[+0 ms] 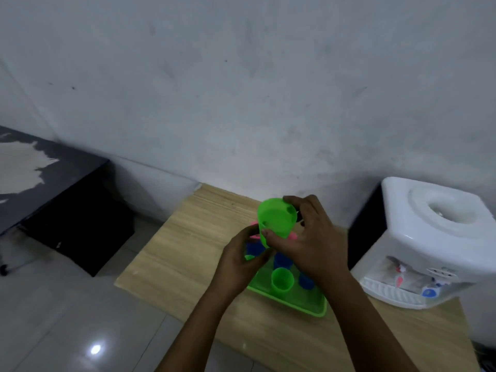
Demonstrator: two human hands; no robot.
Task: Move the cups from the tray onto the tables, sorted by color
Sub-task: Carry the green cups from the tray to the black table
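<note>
right hand [314, 245] is clamped on a large bright green plastic cup [276, 220], thumb low on its near side and fingers curled over its far edge, holding it upside down and tilted in the air above the far end of the tray. left hand [241, 260], at about eight o'clock from that cup, curls its fingers around something pink, of which only a thin pink rim [253, 236] shows; whether it truly grips it i cannot tell. below both hands lies a flat green plastic tray [308, 304] on a light wooden table [174, 253]. on the tray stand a small green plastic cup [281, 281] near the front, a dark blue plastic cup [282, 260] just behind it at twelve o'clock, another blue cup [306, 281] beside it at three o'clock, and a third blue cup [255, 248] at eleven o'clock, partly hidden by the left hand. a white water dispenser [426, 242] sits at three o'clock of the tray. a black table with a peeling top [53, 173] stands well apart at ten o'clock.
</note>
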